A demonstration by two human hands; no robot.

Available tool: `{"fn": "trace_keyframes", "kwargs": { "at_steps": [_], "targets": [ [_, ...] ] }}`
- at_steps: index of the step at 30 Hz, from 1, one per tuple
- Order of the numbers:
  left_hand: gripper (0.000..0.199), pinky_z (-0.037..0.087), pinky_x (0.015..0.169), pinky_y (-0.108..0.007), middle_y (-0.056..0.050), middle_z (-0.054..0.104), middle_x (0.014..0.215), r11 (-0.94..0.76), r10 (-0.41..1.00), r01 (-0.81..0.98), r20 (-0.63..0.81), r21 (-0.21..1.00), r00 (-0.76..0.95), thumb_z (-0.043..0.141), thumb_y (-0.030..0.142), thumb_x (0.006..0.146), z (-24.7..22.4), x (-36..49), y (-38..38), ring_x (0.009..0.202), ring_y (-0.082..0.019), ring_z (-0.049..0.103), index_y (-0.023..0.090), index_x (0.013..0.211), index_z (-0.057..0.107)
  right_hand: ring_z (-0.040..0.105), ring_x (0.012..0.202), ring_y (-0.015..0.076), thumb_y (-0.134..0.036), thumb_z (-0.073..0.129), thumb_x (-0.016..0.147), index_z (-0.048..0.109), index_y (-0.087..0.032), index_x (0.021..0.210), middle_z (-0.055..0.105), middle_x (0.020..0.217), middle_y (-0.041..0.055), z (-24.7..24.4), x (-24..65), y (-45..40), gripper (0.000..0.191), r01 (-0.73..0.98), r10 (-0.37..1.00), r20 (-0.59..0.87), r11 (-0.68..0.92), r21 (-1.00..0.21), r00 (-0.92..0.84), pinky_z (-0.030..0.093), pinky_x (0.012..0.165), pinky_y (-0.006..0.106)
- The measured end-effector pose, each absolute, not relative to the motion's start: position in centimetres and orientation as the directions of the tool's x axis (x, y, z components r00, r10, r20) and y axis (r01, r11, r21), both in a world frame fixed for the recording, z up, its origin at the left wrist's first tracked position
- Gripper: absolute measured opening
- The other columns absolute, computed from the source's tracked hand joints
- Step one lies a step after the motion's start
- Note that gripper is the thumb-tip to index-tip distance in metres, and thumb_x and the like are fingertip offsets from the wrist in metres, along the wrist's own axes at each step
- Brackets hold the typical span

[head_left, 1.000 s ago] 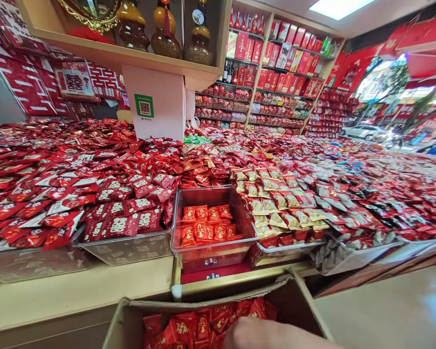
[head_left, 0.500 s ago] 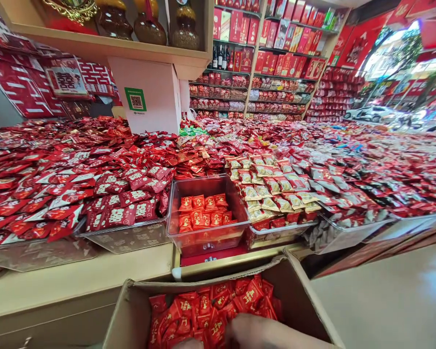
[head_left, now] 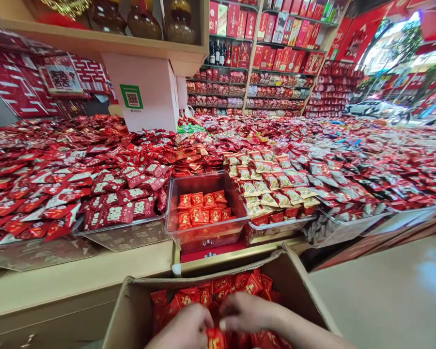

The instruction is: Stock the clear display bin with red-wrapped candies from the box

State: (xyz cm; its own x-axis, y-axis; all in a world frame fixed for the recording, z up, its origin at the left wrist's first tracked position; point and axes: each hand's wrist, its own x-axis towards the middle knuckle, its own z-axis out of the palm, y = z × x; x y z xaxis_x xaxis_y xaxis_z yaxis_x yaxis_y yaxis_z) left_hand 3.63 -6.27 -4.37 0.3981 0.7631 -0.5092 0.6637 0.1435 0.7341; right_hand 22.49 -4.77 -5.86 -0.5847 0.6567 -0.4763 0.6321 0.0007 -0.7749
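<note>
Both hands are inside the open cardboard box [head_left: 314, 295], among small red packets with gold print [head_left: 254, 283]. My left hand [head_left: 191, 322] has its fingers curled around the side of one red packet [head_left: 216, 338], which sits upright near the box's front. Just to the right, my right hand [head_left: 245, 311] reaches in with bent fingers, its thumb apart from them, over the packets. Its fingertips are partly hidden. Behind the box, a clear plastic bin [head_left: 209, 235] contains several red packets of the same look, standing in rows.
Heaped bins of dark red packets [head_left: 119, 215] and cream-and-red packets [head_left: 272, 198] flank the clear bin. A cream counter ledge [head_left: 131, 266] runs along the front left. Above hangs a wooden shelf [head_left: 131, 43], over a white pillar with a QR sign [head_left: 131, 97].
My left hand has risen into view at the box's front, and my right hand has lifted slightly, fingers now clearer. One packet now stands by the left fingers. The view has shifted slightly.
</note>
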Motion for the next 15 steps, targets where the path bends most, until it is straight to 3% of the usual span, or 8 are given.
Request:
{"fn": "trace_keyframes", "kwargs": {
  "at_steps": [4, 8, 11, 15],
  "targets": [
    [0.018, 0.037, 0.048, -0.022, 0.008, 0.043, 0.051, 0.217, 0.762, 0.528, -0.481, 0.821, 0.434, 0.046, 0.02, 0.073, -3.3, 3.8, -5.2, 0.046, -0.009, 0.044, 0.015, 0.087, 0.055, 0.049, 0.047, 0.0075, -0.043, 0.047, 0.074, 0.053, -0.013, 0.076, 0.049, 0.055, -0.0033, -4.1, 22.6, -4.3, 0.031, 0.289, 0.728, -0.4, -0.281, -0.915, -0.558, 0.04, 0.048, 0.02],
    [0.028, 0.037, 0.046, -0.022, 0.009, 0.044, 0.051, 0.348, 0.805, 0.2, -0.401, 0.916, 0.437, 0.052, 0.031, 0.071, -2.3, 3.9, -5.1, 0.043, -0.008, 0.039, 0.014, 0.094, 0.049, 0.052, 0.048, 0.009, -0.045, 0.048, 0.074, 0.05, -0.013, 0.073, 0.051, 0.056, -0.0027, -3.0, 22.4, -4.2, 0.032, 0.131, 0.769, -0.397, -0.386, -0.913, -0.501, 0.044, 0.049, 0.023],
    [0.03, 0.031, 0.044, -0.018, 0.009, 0.045, 0.05, 0.302, 0.859, 0.148, -0.337, 0.942, 0.385, 0.054, 0.03, 0.073, -2.0, 4.2, -5.2, 0.043, -0.006, 0.035, 0.014, 0.097, 0.048, 0.055, 0.05, 0.0104, -0.044, 0.051, 0.071, 0.05, -0.013, 0.079, 0.053, 0.057, -0.0028, -2.7, 22.4, -4.4, 0.032, 0.04, 0.778, -0.386, -0.423, -0.905, -0.496, 0.045, 0.05, 0.024],
    [0.045, 0.039, 0.048, -0.021, 0.001, 0.059, 0.069, 0.363, 0.854, 0.042, -0.35, 0.931, 0.386, 0.054, 0.032, 0.074, -2.1, 4.6, -5.3, 0.056, -0.011, 0.052, 0.016, 0.112, 0.035, 0.055, 0.049, 0.0112, -0.046, 0.054, 0.069, 0.047, -0.013, 0.08, 0.054, 0.057, -0.0019, -2.8, 22.4, -4.3, 0.035, -0.048, 0.838, -0.316, -0.375, -0.926, -0.446, 0.044, 0.049, 0.025]
  ]
}}
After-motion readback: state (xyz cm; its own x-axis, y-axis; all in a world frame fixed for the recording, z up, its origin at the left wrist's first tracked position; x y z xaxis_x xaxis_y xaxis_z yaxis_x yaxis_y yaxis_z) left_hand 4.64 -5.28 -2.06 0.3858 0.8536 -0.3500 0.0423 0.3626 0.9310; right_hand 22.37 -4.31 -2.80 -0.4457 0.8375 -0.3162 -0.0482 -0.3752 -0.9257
